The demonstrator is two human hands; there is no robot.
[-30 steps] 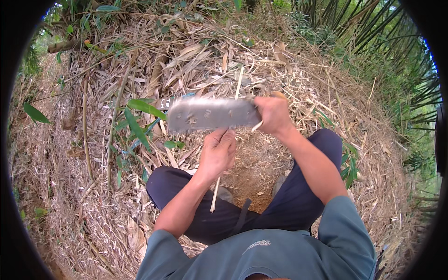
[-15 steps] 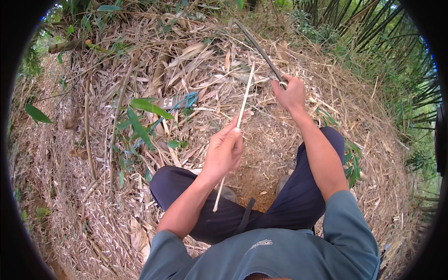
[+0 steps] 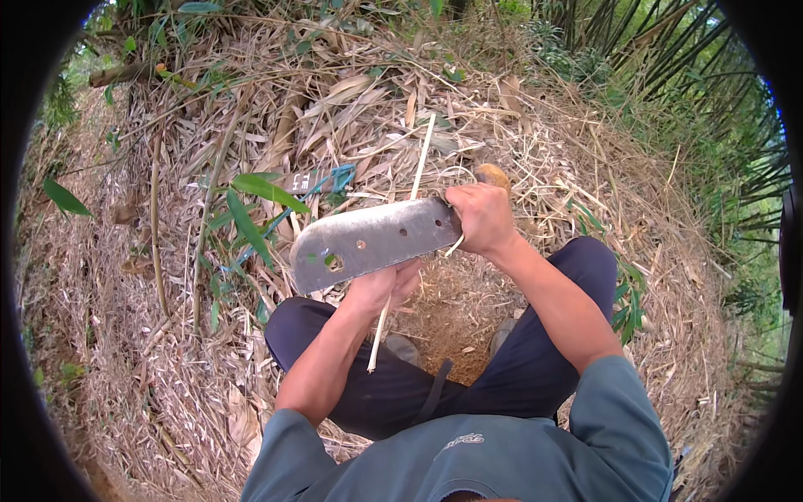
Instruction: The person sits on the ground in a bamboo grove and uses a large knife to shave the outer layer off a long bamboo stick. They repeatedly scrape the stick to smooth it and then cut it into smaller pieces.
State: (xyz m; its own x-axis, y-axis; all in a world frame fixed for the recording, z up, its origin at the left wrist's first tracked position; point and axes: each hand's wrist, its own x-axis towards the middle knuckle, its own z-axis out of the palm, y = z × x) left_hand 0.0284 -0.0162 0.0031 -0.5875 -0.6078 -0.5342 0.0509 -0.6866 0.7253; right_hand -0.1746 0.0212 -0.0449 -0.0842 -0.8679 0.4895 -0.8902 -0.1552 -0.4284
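My right hand (image 3: pixel 483 219) is closed round the wooden handle (image 3: pixel 493 175) of a cleaver. The cleaver's broad grey blade (image 3: pixel 381 236), pierced by several holes, lies flat-side toward me and reaches left across my left hand (image 3: pixel 376 291). That hand grips a thin pale stick, perhaps split bamboo (image 3: pixel 425 155), which slants from beyond the blade down to above my left leg. The blade passes over the stick and hides its middle, along with part of my left fingers. Whether the edge touches the stick, I cannot tell.
Dry leaves and pale shavings (image 3: pixel 535 167) cover the ground. A dark flat piece with a blue-green strap (image 3: pixel 341 177) lies beyond my left knee, beside a green leafy sprig (image 3: pixel 268 192). My bent legs (image 3: pixel 535 343) flank a patch of sawdust-like debris (image 3: pixel 456 326). Bamboo stems rise at far right.
The cleaver has swung from pointing away, seen nearly edge-on, to lying leftward across the stick with its flat side showing. My left hand and the stick have shifted slightly left and nearer.
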